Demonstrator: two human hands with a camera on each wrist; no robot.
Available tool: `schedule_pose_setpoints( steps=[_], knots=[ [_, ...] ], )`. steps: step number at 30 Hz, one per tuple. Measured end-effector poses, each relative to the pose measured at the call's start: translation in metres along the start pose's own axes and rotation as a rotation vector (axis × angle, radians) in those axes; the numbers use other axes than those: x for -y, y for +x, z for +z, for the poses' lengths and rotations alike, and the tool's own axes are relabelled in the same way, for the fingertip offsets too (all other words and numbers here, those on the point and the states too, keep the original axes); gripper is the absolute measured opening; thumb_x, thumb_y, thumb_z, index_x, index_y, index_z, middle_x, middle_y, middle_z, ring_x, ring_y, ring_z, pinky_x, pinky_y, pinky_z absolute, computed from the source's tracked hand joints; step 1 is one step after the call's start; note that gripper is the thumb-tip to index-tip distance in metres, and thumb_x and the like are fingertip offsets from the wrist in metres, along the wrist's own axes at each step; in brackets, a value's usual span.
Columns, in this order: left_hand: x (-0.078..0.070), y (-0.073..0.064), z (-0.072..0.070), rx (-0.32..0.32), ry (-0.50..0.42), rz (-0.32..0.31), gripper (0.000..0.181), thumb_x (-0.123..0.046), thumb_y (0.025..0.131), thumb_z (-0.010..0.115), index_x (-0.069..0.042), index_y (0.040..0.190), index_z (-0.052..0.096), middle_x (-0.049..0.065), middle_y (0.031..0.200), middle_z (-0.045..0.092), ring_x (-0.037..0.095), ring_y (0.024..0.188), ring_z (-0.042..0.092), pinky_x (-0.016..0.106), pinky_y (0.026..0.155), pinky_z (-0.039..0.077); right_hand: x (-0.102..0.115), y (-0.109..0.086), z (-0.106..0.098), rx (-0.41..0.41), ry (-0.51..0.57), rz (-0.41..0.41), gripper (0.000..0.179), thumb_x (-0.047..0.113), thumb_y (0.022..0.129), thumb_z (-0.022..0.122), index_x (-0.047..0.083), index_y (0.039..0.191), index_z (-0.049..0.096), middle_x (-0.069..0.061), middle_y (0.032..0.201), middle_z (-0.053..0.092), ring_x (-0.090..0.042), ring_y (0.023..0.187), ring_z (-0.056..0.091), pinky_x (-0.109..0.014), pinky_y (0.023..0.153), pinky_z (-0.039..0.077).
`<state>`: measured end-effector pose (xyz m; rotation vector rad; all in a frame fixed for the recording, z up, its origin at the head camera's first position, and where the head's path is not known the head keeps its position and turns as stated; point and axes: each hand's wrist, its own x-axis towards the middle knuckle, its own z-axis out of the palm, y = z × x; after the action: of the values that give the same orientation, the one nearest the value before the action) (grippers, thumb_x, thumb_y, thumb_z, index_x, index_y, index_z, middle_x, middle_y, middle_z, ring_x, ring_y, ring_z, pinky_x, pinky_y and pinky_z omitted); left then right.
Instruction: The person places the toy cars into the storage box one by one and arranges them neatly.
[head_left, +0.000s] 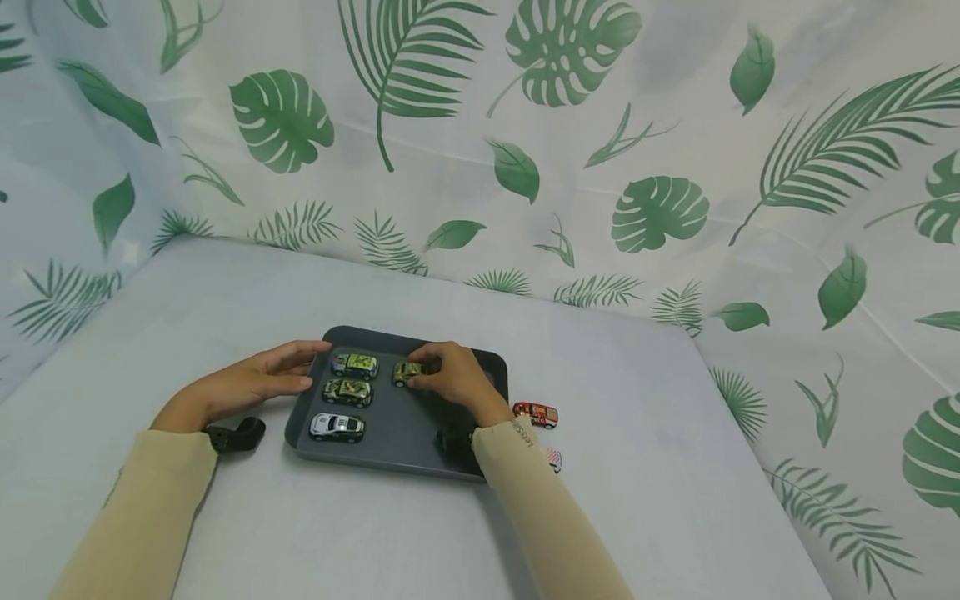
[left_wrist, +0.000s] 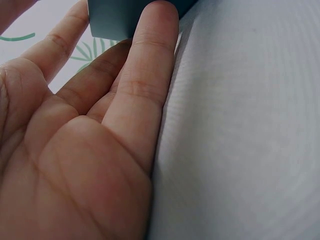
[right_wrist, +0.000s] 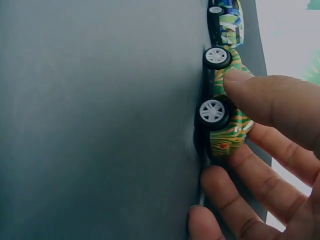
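Observation:
My right hand (head_left: 459,379) pinches a green and yellow patterned toy car (head_left: 407,372) between thumb and fingers, over the dark grey tray (head_left: 397,457). In the right wrist view the same toy car's white-spoked wheels face the camera, close to the tray floor. My left hand (head_left: 258,379) lies at the tray's left edge, fingers fairly straight and touching its side; the left wrist view shows a fingertip against the tray wall (left_wrist: 112,22). On the tray's left part stand a yellow-green and blue car (head_left: 355,365), a camouflage car (head_left: 347,392) and a white and black car (head_left: 337,427).
Right of the tray, a red toy car (head_left: 536,414) sits on the white tabletop (head_left: 637,467). A pinkish-white car (head_left: 554,460) is partly hidden by the right sleeve. A leaf-printed cloth (head_left: 450,192) hangs behind the table.

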<state>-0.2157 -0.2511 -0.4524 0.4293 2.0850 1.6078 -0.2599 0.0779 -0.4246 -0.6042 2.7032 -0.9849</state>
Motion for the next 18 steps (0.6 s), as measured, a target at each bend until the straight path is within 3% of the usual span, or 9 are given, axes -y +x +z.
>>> schedule_pose_setpoints(
  steps=[10, 18],
  knots=[
    [0.003, 0.001, -0.001, 0.001, -0.008, 0.02, 0.073, -0.022, 0.11, 0.064, -0.006, 0.171, 0.027, 0.028, 0.175, 0.022, 0.054, 0.159, 0.023, 0.073, 0.123, 0.026, 0.003, -0.012, -0.012, -0.001, 0.05, 0.024, 0.04, 0.013, 0.096, 0.084, 0.006, 0.134, 0.075, -0.012, 0.133, 0.074, -0.031, 0.119, 0.071, -0.042, 0.096, 0.06],
    [0.002, 0.001, 0.0, 0.003, -0.004, 0.023, 0.072, -0.022, 0.11, 0.064, -0.005, 0.17, 0.028, 0.029, 0.174, 0.026, 0.053, 0.158, 0.027, 0.072, 0.123, 0.027, 0.001, -0.029, -0.025, 0.01, 0.063, -0.054, 0.04, 0.012, 0.098, 0.082, 0.003, 0.135, 0.073, -0.015, 0.136, 0.072, -0.033, 0.119, 0.07, -0.043, 0.096, 0.06]
  ],
)
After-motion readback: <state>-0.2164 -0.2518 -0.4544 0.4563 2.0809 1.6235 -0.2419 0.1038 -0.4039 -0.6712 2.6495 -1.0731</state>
